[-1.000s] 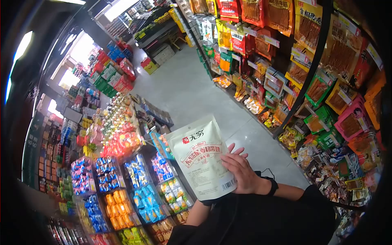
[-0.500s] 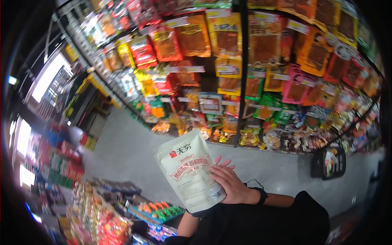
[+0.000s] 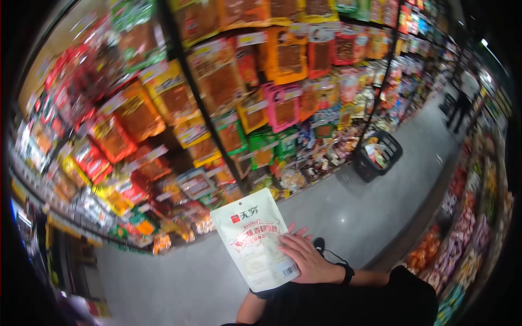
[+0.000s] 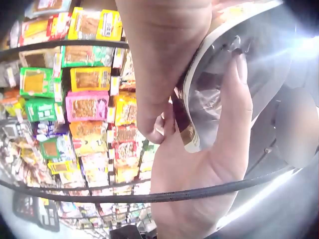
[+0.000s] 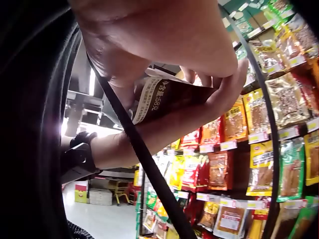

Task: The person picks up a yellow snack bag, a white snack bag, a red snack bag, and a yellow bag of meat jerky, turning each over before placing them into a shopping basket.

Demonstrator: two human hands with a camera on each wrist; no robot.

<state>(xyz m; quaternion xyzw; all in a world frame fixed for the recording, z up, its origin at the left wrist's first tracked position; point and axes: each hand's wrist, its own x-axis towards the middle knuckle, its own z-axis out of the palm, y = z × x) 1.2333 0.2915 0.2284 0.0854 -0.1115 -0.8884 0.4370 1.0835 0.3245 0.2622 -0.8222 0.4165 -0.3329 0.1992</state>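
A pale pouch with red and black print [image 3: 247, 261] is held upright, slightly tilted, in the head view. My right hand [image 3: 312, 263] grips its right edge, fingers across the front; in the left wrist view the thumb [image 4: 238, 102] lies on its shiny side. Behind the pouch is my left hand, mostly hidden in the head view. The left wrist view shows it close up [image 4: 167, 55], and the right wrist view shows it against the pouch's dark lower part [image 5: 174, 102], with fingers bent round it. Its exact hold is partly hidden.
Racks of hanging snack packets [image 3: 285, 54] stand ahead. A black basket [image 3: 368, 170] with packets inside is on the grey floor by the rack. Bins of wrapped goods [image 3: 454, 239] line the right side. A person [image 3: 466, 95] stands farther down the aisle.
The head view has swung right, from the store front and bins on the left to the packet racks and right aisle. Both hands keep hold of the pouch.
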